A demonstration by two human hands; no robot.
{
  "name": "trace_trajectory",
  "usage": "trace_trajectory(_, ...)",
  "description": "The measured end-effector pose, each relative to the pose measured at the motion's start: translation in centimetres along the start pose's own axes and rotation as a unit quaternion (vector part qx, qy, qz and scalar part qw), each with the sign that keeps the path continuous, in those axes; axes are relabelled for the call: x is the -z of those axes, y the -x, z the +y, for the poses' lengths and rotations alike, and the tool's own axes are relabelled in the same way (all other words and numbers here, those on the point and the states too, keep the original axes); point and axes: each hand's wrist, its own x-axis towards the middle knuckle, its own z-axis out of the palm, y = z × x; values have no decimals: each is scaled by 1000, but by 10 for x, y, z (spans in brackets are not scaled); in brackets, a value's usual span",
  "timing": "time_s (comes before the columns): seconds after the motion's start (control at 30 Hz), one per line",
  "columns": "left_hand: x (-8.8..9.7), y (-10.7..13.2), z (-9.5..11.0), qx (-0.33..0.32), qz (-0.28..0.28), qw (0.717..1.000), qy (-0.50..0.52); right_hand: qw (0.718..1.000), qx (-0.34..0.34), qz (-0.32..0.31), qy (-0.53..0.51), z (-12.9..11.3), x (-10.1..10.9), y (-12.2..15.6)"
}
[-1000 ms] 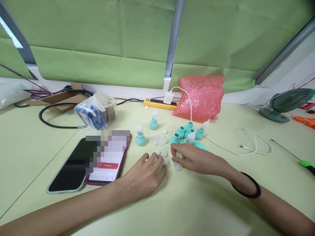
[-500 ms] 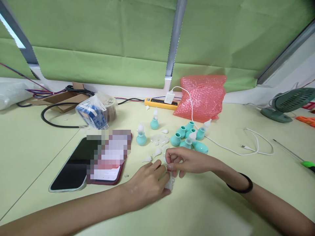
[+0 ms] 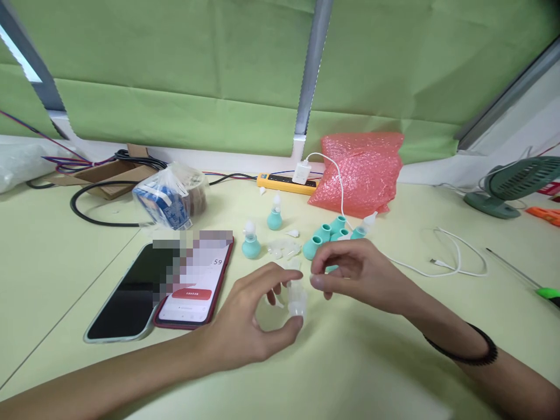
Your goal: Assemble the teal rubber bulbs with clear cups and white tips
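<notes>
A small translucent plastic piece [image 3: 298, 300] is held between the thumb and fingers of my left hand [image 3: 249, 321], just above the table. To its right, my right hand [image 3: 359, 271] has thumb and index tip brought together in a pinch; whatever is between them, if anything, cannot be made out. Behind the right hand stand several turquoise bulbs [image 3: 312, 248], partly hidden by it. Two turquoise bulbs with clear tops, one nearer [image 3: 251, 247] and one farther [image 3: 274, 219], stand beyond my left hand. Loose clear parts [image 3: 284, 249] lie between these bulbs and the turquoise group.
Two phones, one dark [image 3: 126, 297] and one lit [image 3: 196, 286], lie left of my hands. Behind are a bagged bundle [image 3: 166, 198], a yellow power strip [image 3: 284, 183] and a pink bubble-wrap bag [image 3: 359, 172]. A white cable [image 3: 420, 273], screwdriver [image 3: 546, 291] and fan [image 3: 516, 181] are to the right.
My hands have moved apart, the right one shifting right and slightly up. My left hand has turned, showing the clear piece between thumb and fingers. The lit phone's screen has changed.
</notes>
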Motion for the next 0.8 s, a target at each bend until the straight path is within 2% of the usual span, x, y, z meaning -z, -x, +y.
trace_trajectory(0.07, 5, 0, 6, 32, 25, 996, 76, 999, 13, 17, -37, -9, -3, 8)
trace_trajectory(0.13, 8, 2, 12, 63, 20, 988, 143, 998, 25, 17, -60, -13, -7, 15)
trace_trajectory(0.33, 14, 9, 26, 85, 19, 964, 252, 994, 101, 25, -16, -16, -13, 25)
trace_trajectory(0.6, 18, 12, 36, 106, 3, 949, 297, 963, 248, 73, 69, -21, -18, 32)
trace_trajectory(0.8, 16, 8, 35, 115, 2, 948, 296, 941, 299, 96, 126, -20, -19, 33)
